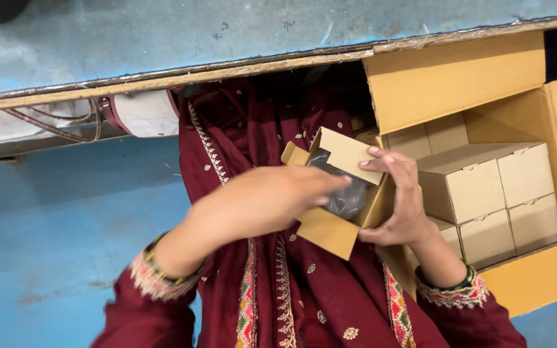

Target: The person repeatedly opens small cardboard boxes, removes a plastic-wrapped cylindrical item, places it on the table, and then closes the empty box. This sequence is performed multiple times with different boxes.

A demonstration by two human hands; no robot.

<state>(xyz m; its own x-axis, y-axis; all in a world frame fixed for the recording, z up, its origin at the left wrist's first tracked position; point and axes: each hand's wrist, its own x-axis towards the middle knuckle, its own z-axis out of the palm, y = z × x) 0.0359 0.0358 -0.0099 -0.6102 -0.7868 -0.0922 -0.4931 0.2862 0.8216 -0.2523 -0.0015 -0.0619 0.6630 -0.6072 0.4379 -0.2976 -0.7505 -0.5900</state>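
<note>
While the small cardboard box point(340, 196) sits open over the lap, a dark wrapped item point(348, 193) is going in.

Packing step is live here: the left hand point(262, 203) reaches across from the left, fingers bunched and pressing the dark plastic-wrapped piece down into the box mouth, wrist raised, sleeve cuff and bangles low at the frame's left. The right hand point(402, 196) cradles the box from its right side, thumb hooked over the raised top flap point(349, 154), fingers curled underneath, forearm angled in from below. Judging by this, the item looks nearly seated; closing calls for folding that flap down. Just beside it, a large carton point(523, 277) holds rows of closed boxes point(485, 187), below the blue surface point(162, 38).
</note>
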